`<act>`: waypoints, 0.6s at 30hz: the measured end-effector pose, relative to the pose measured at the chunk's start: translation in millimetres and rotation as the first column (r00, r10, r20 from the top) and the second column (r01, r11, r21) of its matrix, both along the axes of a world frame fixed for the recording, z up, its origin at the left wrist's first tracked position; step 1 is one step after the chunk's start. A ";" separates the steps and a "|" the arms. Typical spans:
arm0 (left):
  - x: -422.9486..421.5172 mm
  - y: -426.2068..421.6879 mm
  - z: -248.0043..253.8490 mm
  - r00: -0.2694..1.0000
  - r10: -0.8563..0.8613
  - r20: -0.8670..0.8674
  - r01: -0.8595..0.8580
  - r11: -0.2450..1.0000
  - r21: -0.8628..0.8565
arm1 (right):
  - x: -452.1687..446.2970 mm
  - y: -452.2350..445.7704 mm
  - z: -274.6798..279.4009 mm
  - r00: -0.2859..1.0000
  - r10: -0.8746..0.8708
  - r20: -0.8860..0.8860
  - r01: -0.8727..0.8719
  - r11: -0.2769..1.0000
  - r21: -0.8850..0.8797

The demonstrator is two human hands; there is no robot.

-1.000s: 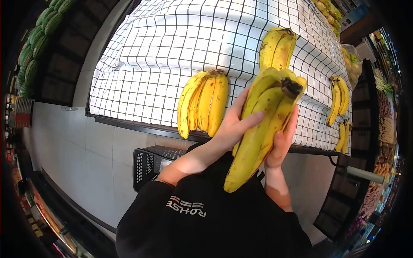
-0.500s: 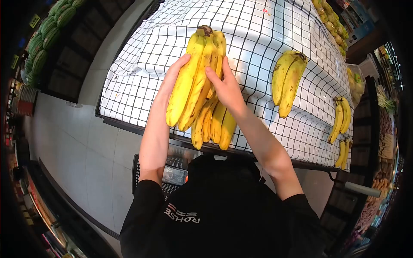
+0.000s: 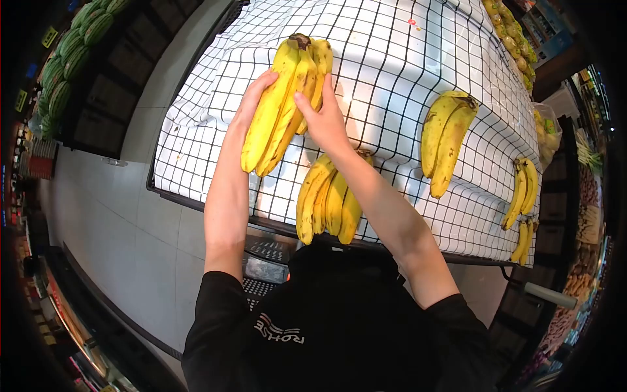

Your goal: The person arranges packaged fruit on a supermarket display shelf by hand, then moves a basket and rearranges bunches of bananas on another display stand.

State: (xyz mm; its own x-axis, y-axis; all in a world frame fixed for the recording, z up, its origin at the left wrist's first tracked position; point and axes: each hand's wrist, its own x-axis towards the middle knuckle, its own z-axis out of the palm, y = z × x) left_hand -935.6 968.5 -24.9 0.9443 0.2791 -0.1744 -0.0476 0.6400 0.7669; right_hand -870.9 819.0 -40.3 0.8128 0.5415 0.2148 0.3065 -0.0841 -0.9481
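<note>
Between my two hands is a large bunch of bananas [image 3: 277, 117], its brown stem end pointing away from me. My left hand [image 3: 256, 97] presses along its left side, fingers mostly hidden behind it. My right hand [image 3: 321, 117] grips the right side, thumb on top. Below my right wrist, at the table's near edge, lies a second bunch of bananas [image 3: 326, 199], partly covered by my forearm. To the right a smaller banana cluster [image 3: 447, 140] rests on the checked cloth [image 3: 385, 78].
At the table's right edge lie two more small banana clusters [image 3: 520, 189]. A black basket [image 3: 264, 251] stands below the near edge. Watermelons [image 3: 68, 62] are stacked at the far left. Yellow fruit [image 3: 513, 39] lines the far right, and a grey handle [image 3: 550, 295] juts out at right.
Both hands have carried the held bunch left and slightly away from me. It no longer overlaps the bunch at the near edge, which now shows more fully.
</note>
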 end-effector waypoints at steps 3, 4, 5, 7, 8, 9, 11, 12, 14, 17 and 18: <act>12.1 8.6 -12.2 0.988 0.009 0.154 -0.035 0.985 0.170 | 1.4 -0.2 2.0 0.999 0.047 0.010 -0.047 0.997 0.053; 14.0 11.5 -16.5 0.989 0.007 0.149 -0.033 0.985 0.169 | 0.4 0.5 3.2 0.999 0.045 0.006 -0.046 0.998 0.052; 15.7 15.3 -20.6 0.989 0.005 0.148 -0.027 0.989 0.146 | -1.4 2.1 4.3 0.999 0.017 0.043 -0.016 0.999 -0.035; 16.7 18.3 -21.3 0.990 0.002 0.144 -0.020 0.992 0.126 | -3.3 5.6 5.6 0.997 -0.007 0.078 0.016 0.993 -0.119; 17.1 18.8 -22.2 0.988 0.028 0.151 -0.051 0.988 0.148 | -4.6 7.2 6.0 0.997 -0.018 0.080 0.028 0.991 -0.132; 17.0 19.5 -21.1 0.985 0.055 0.161 -0.082 0.982 0.169 | -4.6 8.9 5.1 0.996 -0.027 0.084 0.039 0.988 -0.147; 16.8 21.3 -17.8 0.984 0.088 0.154 -0.124 0.963 0.238 | -3.5 9.4 4.0 0.996 -0.015 0.083 0.025 0.992 -0.125; 17.4 21.6 -18.3 0.981 0.121 0.152 -0.163 0.938 0.305 | -2.5 8.2 2.9 0.996 -0.004 0.086 0.013 0.995 -0.102; 20.5 25.7 -33.2 0.976 0.166 0.145 -0.203 0.931 0.303 | -0.5 4.7 2.4 0.996 0.006 0.094 0.005 0.992 -0.124; 24.5 31.6 -44.3 0.966 0.206 0.158 -0.244 0.931 0.273 | 2.2 4.1 0.1 0.993 0.015 0.116 0.000 0.992 -0.124; 23.5 30.3 -43.0 0.963 0.209 0.170 -0.249 0.930 0.269 | 3.2 3.5 -2.2 0.991 0.018 0.130 -0.004 0.994 -0.110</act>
